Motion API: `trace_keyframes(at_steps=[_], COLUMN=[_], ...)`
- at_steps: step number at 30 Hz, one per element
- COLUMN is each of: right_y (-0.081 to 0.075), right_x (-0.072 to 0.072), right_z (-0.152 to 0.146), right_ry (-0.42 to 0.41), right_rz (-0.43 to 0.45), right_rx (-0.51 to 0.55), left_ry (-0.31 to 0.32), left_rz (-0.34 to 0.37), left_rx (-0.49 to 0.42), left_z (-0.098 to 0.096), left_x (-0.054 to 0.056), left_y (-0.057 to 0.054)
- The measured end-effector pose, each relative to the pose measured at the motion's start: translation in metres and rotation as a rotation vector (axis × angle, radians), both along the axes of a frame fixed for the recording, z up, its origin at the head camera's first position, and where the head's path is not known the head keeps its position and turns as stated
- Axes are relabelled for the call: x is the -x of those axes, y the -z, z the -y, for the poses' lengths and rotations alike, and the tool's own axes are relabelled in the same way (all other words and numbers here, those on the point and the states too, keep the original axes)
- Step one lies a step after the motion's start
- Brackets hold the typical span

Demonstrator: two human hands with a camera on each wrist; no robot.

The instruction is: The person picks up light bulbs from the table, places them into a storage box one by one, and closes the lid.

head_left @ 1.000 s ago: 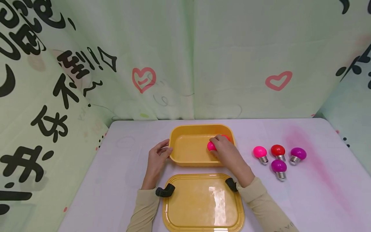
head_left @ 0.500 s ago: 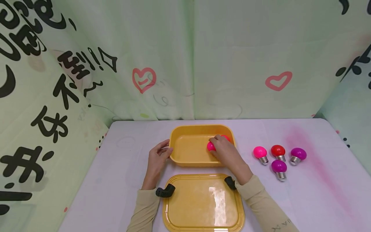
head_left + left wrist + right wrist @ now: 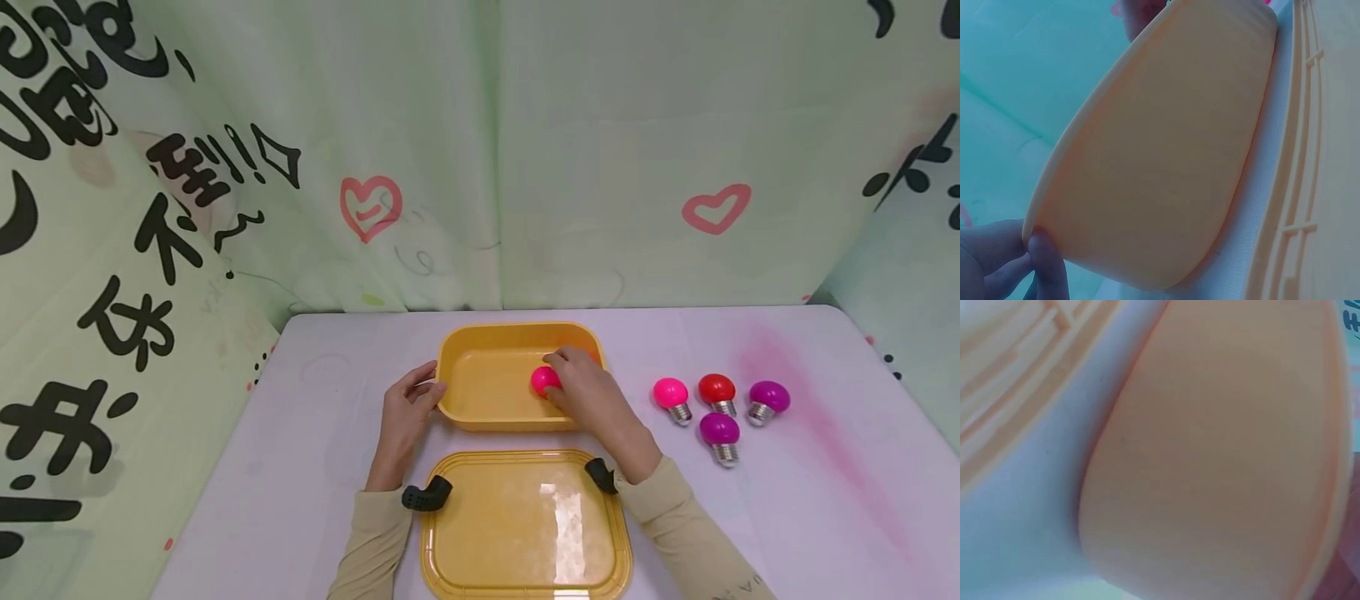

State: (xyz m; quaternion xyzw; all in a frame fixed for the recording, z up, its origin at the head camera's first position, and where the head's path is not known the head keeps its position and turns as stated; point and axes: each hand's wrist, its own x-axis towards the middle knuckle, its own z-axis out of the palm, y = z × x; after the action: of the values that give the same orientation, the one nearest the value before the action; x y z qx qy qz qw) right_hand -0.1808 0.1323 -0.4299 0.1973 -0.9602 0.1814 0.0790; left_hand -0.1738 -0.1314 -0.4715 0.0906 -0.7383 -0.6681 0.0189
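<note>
A deep yellow plastic container stands on the table, its outer wall filling much of both wrist views. At its left end my left hand pinches the rim, thumb on one side and fingers on the other. My right hand reaches over the near wall into the container. It holds a toy light bulb with a pink globe; the bulb's base is hidden by the hand. In the right wrist view only a sliver of that hand shows behind the rim.
A yellow lid lies flat in front of the container. To the right lie several toy bulbs with silver screw bases: a pink bulb, a red bulb and two purple ones, one purple bulb nearer. A curtain hangs behind the table.
The pink globe in my right hand has shifted slightly left and down. A second pinkish-red globe, seen behind that hand before, is now mostly hidden. My left hand keeps its place.
</note>
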Motion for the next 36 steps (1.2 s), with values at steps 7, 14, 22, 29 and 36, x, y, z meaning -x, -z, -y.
trace_keyframes(at_steps=[7, 14, 22, 29, 36], right_y=[-0.008, -0.014, -0.019, -0.020, -0.022], right_x=[-0.006, -0.010, -0.014, -0.019, -0.028], right_z=[-0.007, -0.018, -0.029, -0.041, -0.054], right_ry=[0.024, 0.018, 0.066, 0.097, 0.135], right_rz=[0.018, -0.028, 0.008, 0.039, 0.082], right_rx=[0.020, 0.022, 0.023, 0.014, 0.000], left_ry=[0.010, 0.013, 0.013, 0.032, 0.022], left_rz=[-0.014, -0.019, -0.025, -0.042, -0.014], left_rx=[-0.015, -0.020, -0.021, -0.031, -0.015], left_z=[0.001, 0.001, 0.002, 0.005, 0.001], left_x=[0.000, 0.001, -0.001, 0.000, -0.001], left_y=[0.001, 0.002, 0.000, 0.000, -0.005])
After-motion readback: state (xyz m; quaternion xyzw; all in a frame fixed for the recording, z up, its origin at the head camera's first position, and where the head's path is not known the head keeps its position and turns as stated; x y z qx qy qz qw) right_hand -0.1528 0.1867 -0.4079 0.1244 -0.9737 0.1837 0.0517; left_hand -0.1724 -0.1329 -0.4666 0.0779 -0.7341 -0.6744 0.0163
